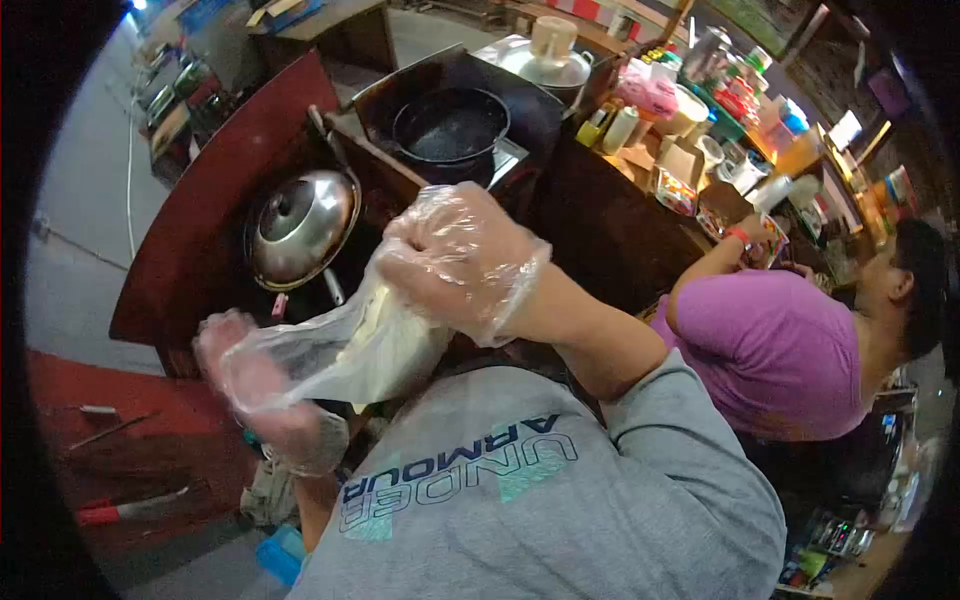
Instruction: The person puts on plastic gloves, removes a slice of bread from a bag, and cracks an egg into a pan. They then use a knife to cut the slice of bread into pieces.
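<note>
I stretch a clear plastic bag (385,345) between my gloved hands
Right hand (455,255) clenched on it; left hand (265,385) apart, blurred, its grip unclear

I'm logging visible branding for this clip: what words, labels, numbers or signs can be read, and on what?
"UNDER ARMOUR": on the front of the wearer's grey shirt, upside down in the view.
Colourful packets: any print is too small to read.
Bottles: too blurred to read.
Nothing else is legible.
</note>
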Tool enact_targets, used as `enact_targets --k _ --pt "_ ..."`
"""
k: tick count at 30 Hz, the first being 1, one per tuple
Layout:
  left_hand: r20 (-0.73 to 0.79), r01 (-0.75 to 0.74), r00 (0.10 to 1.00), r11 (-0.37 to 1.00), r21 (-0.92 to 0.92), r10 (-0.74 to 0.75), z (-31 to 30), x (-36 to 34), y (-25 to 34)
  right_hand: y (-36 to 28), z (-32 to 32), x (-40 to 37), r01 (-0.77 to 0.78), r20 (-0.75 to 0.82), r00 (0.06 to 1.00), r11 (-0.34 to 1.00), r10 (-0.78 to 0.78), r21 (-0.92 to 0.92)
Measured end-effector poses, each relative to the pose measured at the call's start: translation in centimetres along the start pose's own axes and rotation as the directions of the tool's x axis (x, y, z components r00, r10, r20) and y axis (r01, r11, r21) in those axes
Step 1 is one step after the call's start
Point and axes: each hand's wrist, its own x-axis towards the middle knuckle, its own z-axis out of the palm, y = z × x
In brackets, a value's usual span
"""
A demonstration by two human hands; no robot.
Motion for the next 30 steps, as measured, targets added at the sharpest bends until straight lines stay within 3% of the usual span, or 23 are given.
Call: enact_targets --k 2,3,4,5,6,7,8,9,10,11,12,13,14,16,17,19,21,22,23,25,27,29,30 --pt "0.124 0.334 0.931 0.937 0.101 -0.345 -2.0 -3.7 -5.3 0.1 -0.5 -0.2 -0.052 -0.023 0.998 0.995 0.055 0.09" --pt "0.231 0.299 0.915 0.94 0.164 -0.331 -1.3 -3.9 -5.0 0.2 -0.8 -0.4 -0.076 -0.035 0.996 0.988 0.082 0.135" --pt "0.336 0.252 0.888 0.943 0.217 -0.314 -0.3 -3.8 -4.3 0.9 -1.5 -0.4 0.089 -0.111 0.989 0.995 -0.094 -0.049" --pt "0.208 0.475 0.848 0.873 0.111 -0.488 0.7 -3.4 -3.3 0.1 -2.5 -1.5 -0.366 0.026 0.924 0.865 0.381 0.344" --pt "0.127 0.568 0.816 0.823 0.012 -0.564 2.1 -2.1 -1.8 -1.3 -4.0 -2.1 -0.653 0.157 0.628 0.407 0.762 0.639" --pt "0.043 0.634 0.772 0.766 -0.104 -0.634 3.4 -0.7 -0.3 0.5 -6.0 -4.0 -0.473 0.115 0.818 0.546 0.563 0.691" --pt "-0.003 0.598 0.788 0.767 -0.233 -0.615 5.1 0.3 0.2 2.6 -6.0 -6.0 -0.331 0.033 0.838 0.458 0.545 0.825" --pt "-0.057 0.545 0.799 0.761 -0.353 -0.599 6.7 1.3 0.8 4.2 -5.1 -6.8 0.162 -0.345 0.89 0.5 0.299 0.851" --pt "0.004 0.528 0.808 0.72 -0.45 -0.589 8.6 2.8 2.6 4.8 -4.3 -7.2 0.169 -0.421 0.857 0.61 0.297 0.774" --pt "0.059 0.509 0.817 0.67 -0.539 -0.573 9.8 4.1 3.9 5.7 -3.6 -8.2 0.107 -0.34 0.902 0.626 0.265 0.772" --pt "0.242 0.576 0.813 0.667 -0.473 -0.53 8.6 3.9 2.0 6.5 -2.9 -9.3 0.048 -0.256 0.939 0.648 0.23 0.76" --pt "0.219 0.47 0.878 0.852 -0.232 -0.425 9.3 4.2 1.7 5.4 -1.0 -9.3 -0.043 -0.21 0.932 0.665 0.295 0.745" --pt "0.235 0.46 0.877 0.873 -0.164 -0.419 9.9 4.7 2.1 4.3 0.9 -9.2 -0.134 -0.163 0.919 0.674 0.358 0.726" --pt "0.231 0.437 0.883 0.895 -0.086 -0.408 10.3 5.7 2.9 3.3 1.5 -8.7 -0.232 -0.163 0.917 0.82 0.364 0.523" --pt "0.206 0.452 0.881 0.886 -0.104 -0.426 10.3 6.1 3.3 6.0 2.5 -10.2 -0.216 0.008 0.873 0.372 0.488 0.903" --pt "0.17 0.455 0.885 0.883 -0.115 -0.434 9.7 6.8 3.5 2.6 2.6 -8.1 -0.233 -0.199 0.728 0.51 0.656 0.828" --pt "0.154 0.526 0.851 0.813 -0.248 -0.503 8.4 6.7 3.7 2.3 1.4 -7.6 -0.049 -0.135 0.759 0.263 0.637 0.963" --pt "0.057 0.466 0.883 0.856 -0.222 -0.466 8.0 6.4 3.1 3.0 1.1 -7.7 0.031 -0.151 0.78 0.203 0.607 0.979" --pt "0.048 0.451 0.89 0.863 -0.226 -0.453 7.8 6.2 3.4 3.0 0.9 -7.2 0.036 -0.155 0.79 0.209 0.593 0.977" --pt "0.059 0.465 0.879 0.822 -0.33 -0.474 7.6 6.1 5.3 2.1 0.6 -6.5 -0.029 -0.211 0.722 0.333 0.659 0.942" --pt "0.042 0.42 0.895 0.805 -0.418 -0.445 7.2 6.2 5.3 2.1 0.8 -6.2 -0.076 -0.238 0.732 0.424 0.638 0.903" --pt "0.355 0.547 0.803 0.828 -0.12 -0.479 6.6 7.7 7.3 0.2 1.0 -4.6 -0.07 -0.185 0.668 0.309 0.72 0.949" --pt "0.487 0.37 0.765 0.907 0.202 -0.421 6.5 9.4 8.9 0.1 1.6 -4.5 -0.015 -0.188 0.694 0.276 0.695 0.961"
